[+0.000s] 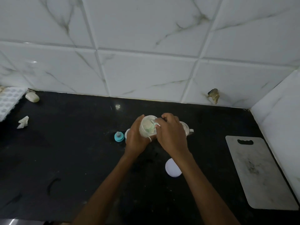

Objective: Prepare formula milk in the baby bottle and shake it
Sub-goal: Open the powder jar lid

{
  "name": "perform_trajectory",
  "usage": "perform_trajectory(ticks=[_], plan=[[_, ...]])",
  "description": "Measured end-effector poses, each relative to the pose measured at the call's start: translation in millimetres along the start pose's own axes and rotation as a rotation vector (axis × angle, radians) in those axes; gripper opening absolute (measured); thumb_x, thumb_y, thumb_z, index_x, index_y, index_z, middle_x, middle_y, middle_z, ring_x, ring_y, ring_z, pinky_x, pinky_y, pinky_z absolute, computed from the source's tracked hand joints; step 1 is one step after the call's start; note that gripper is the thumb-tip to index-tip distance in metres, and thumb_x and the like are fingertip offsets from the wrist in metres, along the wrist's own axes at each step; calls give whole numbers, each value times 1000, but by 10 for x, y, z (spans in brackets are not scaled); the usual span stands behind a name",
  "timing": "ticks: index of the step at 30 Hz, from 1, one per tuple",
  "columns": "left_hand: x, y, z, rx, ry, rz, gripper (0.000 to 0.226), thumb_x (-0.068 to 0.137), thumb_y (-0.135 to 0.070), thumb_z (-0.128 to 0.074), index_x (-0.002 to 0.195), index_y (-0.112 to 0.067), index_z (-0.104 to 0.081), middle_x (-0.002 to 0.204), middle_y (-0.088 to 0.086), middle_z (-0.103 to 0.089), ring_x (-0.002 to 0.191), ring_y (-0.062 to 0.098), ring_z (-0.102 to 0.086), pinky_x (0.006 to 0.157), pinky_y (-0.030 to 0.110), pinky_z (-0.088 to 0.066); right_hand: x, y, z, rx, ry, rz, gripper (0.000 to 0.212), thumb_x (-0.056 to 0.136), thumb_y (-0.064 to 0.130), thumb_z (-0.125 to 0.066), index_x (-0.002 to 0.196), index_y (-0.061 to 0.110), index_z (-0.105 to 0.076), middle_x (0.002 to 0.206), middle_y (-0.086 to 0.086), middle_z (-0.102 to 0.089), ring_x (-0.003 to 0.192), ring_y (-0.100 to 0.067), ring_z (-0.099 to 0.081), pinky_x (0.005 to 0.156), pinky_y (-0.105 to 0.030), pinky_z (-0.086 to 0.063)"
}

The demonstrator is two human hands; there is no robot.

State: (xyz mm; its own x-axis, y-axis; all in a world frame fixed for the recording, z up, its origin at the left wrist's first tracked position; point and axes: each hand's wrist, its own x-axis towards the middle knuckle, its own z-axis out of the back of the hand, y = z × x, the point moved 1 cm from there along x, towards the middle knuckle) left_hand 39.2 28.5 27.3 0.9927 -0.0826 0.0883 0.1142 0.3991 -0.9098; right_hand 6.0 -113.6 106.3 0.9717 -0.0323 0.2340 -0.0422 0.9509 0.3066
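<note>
My left hand (135,140) grips a translucent formula container (146,127), tilted with its mouth toward me above the black counter (73,151). My right hand (170,135) pinches a pale green scoop (155,125) whose bowl is inside the container's mouth. The teal bottle cap with its nipple (119,136) stands on the counter just left of my left hand. Beside it, the baby bottle (127,133) shows only as a white edge behind my left hand. A clear jug with a handle (188,129) is mostly hidden behind my right hand. A round white lid (172,168) lies flat under my right forearm.
A grey cutting board (258,174) lies at the right edge of the counter. A crumpled tissue (23,122), a bar of soap (32,96) and a patterned white tray (9,101) sit at the far left. A tiled wall (146,62) closes the back and right side.
</note>
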Motion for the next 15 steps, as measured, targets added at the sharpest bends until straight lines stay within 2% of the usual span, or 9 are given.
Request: perform_trajectory(ticks=[3, 6, 9, 12, 15], plan=[[27, -132, 148, 13, -25, -43, 95, 68, -19, -92, 150, -20, -43, 146, -5, -53, 132, 5, -51, 109, 28, -44, 126, 124, 45, -54, 65, 16, 33, 94, 15, -64, 127, 19, -69, 119, -7, -61, 104, -26, -58, 75, -37, -54], [57, -226, 248, 30, -29, -73, 93, 68, -6, -89, 149, -15, -44, 144, -6, -52, 127, -3, -47, 105, 12, -41, 213, 227, 98, -98, 97, 10, 31, 93, 16, -66, 124, 16, -69, 112, -8, -59, 98, -24, -58, 71, -33, -51], [81, -283, 313, 57, -20, -93, 92, 68, -2, -86, 149, -11, -44, 145, -2, -52, 126, 0, -47, 97, 0, -35, 296, 323, 168, -132, 115, -15, 29, 90, 16, -70, 118, 12, -68, 111, -9, -58, 98, -25, -58, 67, -31, -44], [74, -306, 363, 51, -16, -118, 92, 69, -3, -86, 149, -12, -44, 143, -5, -52, 125, -3, -47, 95, 1, -37, 352, 384, 222, -168, 123, -33, 21, 89, 11, -68, 111, 10, -69, 111, -10, -57, 99, -27, -58, 66, -32, -38], [74, -324, 391, 42, -13, -142, 89, 68, -6, -87, 147, -18, -47, 139, -17, -51, 123, -9, -46, 95, 5, -41, 367, 396, 239, -181, 129, -30, 20, 91, 10, -65, 111, 11, -70, 114, -10, -56, 103, -27, -57, 68, -31, -39]])
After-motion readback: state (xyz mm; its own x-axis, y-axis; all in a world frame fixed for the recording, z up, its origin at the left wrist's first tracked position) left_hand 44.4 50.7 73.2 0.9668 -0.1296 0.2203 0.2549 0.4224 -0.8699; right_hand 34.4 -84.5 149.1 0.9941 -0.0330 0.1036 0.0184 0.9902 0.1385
